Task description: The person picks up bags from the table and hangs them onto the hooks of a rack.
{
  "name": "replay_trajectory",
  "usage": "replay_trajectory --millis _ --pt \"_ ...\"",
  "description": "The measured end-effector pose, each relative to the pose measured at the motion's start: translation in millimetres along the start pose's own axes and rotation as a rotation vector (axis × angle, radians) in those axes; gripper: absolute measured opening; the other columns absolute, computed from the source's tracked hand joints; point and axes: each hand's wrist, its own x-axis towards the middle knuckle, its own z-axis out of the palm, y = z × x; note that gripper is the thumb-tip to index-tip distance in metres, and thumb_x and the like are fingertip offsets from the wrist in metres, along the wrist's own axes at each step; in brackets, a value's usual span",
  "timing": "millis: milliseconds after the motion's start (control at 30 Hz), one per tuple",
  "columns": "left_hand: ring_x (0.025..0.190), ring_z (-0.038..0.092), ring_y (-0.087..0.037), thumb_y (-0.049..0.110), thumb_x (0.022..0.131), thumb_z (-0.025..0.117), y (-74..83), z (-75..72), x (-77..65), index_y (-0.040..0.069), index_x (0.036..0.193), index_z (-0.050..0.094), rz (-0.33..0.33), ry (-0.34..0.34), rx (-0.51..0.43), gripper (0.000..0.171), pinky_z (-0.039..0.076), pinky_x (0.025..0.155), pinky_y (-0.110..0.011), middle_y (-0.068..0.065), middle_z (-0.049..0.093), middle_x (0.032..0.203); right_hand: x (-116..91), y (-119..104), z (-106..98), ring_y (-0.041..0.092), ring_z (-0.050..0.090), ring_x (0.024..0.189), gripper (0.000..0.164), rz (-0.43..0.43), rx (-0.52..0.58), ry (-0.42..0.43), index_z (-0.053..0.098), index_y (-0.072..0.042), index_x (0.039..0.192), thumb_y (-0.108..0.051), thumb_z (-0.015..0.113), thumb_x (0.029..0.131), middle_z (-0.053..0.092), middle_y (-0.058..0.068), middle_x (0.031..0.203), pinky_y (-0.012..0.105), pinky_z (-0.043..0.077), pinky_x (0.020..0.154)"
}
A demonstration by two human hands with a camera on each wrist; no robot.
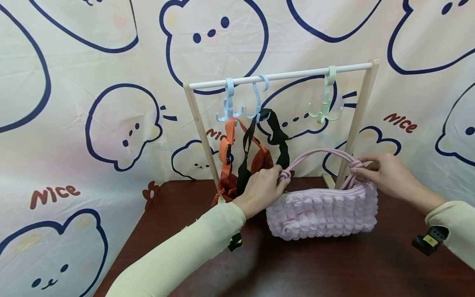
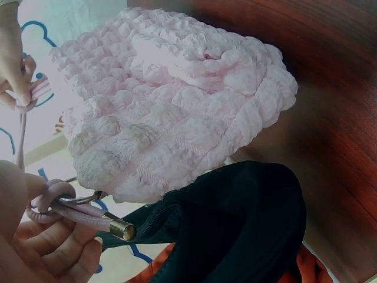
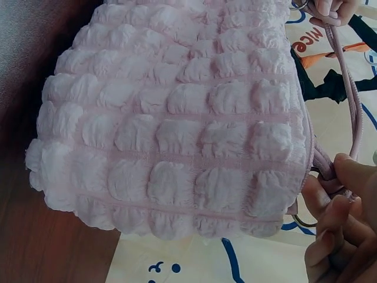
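A pale pink puffy handbag is held by the two knotted ends of its handle. My left hand pinches the knot at the bag's left end; a gold-tipped cord end pokes out between the fingers in the left wrist view. At the right end, my right hand pinches the other knot between thumb and fingers. Just left of the pink bag, a black bag and an orange bag hang by their straps from blue hooks.
A white rail on wooden posts stands at the back of the dark brown table. On the rail's right part hangs a green multi-prong hook. Behind it is a bear-print cloth.
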Motion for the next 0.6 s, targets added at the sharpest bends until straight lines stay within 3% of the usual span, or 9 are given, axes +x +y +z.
replay_trajectory --millis 300,600 --pt "0.058 0.055 -0.01 0.037 0.102 0.06 0.5 -3.0 1.1 0.014 0.102 0.062 -0.004 -0.002 0.003 0.023 0.041 0.05 -0.021 0.003 0.059 0.073 1.8 -1.2 -2.4 0.036 0.075 0.091 0.036 -0.021 0.002 0.025 0.071 0.001 0.115 -0.03 0.069 0.097 0.078 0.019 0.095 0.024 0.051 0.06" --pt "0.059 0.055 -0.011 0.037 0.102 0.06 3.3 -5.8 4.5 0.014 0.102 0.062 0.0 0.006 -0.005 0.023 0.04 0.05 -0.022 0.002 0.059 0.072 3.1 -1.7 -5.1 0.038 0.074 0.092 0.04 0.003 -0.004 0.038 0.069 0.003 0.116 -0.032 0.069 0.097 0.076 0.025 0.099 0.024 0.05 0.06"
